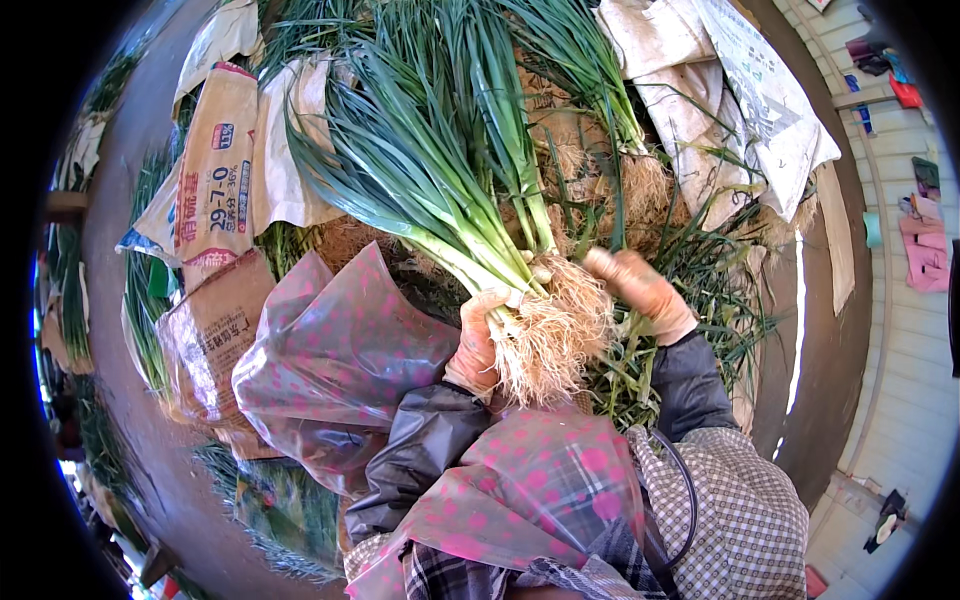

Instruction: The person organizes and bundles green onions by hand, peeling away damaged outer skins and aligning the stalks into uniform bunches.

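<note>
A bunch of green garlic or similar allium (450, 217) lies in front of me, its long flat leaves fanned to the upper left. My left hand (480, 334) is closed around the pale stem bases. Just beside the fingers hangs a thick tangle of fibrous roots (555, 345). My right hand (645, 289) is to the right of the roots, its fingertips blurred and pointing at them. Contact between these fingers and the roots cannot be made out. Under the right forearm is a heap of loose leaves and trimmings (637, 367).
A printed woven sack (217, 172) is on the left, and whitish sacks (690, 112) lie at the upper right. More rooted plants (641, 176) rest beyond the right hand. A dotted plastic sheet (352, 345) covers my lap. Clothing (922, 240) is by the pale wall.
</note>
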